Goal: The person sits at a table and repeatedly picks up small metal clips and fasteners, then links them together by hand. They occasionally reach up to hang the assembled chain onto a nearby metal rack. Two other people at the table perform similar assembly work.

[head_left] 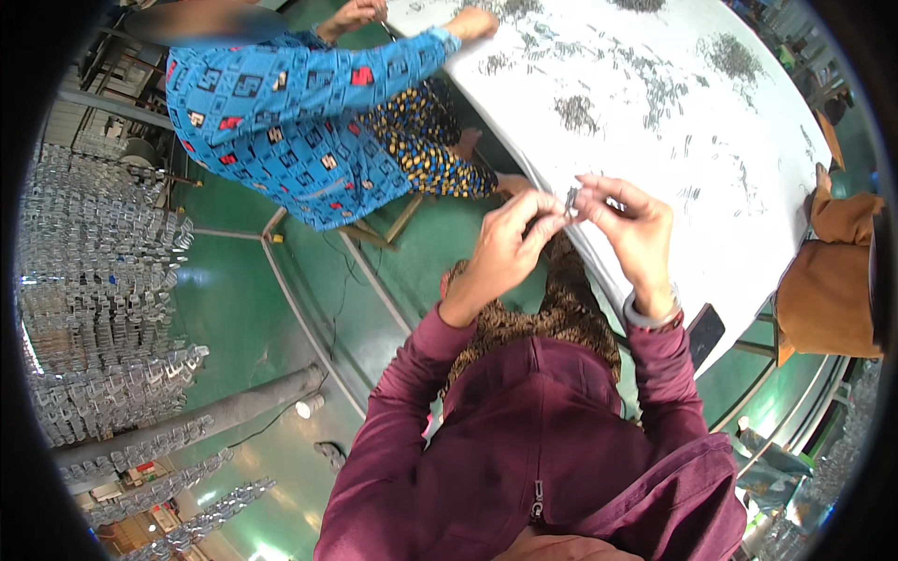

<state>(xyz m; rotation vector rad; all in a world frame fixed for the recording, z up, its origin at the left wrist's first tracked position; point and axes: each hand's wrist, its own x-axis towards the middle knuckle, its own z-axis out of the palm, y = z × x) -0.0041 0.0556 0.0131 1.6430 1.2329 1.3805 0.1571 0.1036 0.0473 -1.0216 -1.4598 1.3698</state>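
My left hand [505,245] and my right hand [632,230] meet at the near edge of a white table [748,234]. Together they pinch a small grey metal part [571,201] between their fingertips, held just above the table's edge. Both arms wear maroon sleeves, and a band sits on my right wrist. Small grey metal pieces [577,113] lie scattered in little heaps across the tabletop beyond my hands.
A seated person in a blue patterned top [281,103] works at the table's far left, hands on the tabletop. Stacks of shiny metal parts [103,299] fill the left side. A dark phone [704,334] lies at the table's near edge. A brown cushioned chair [828,290] stands at right. The floor is green.
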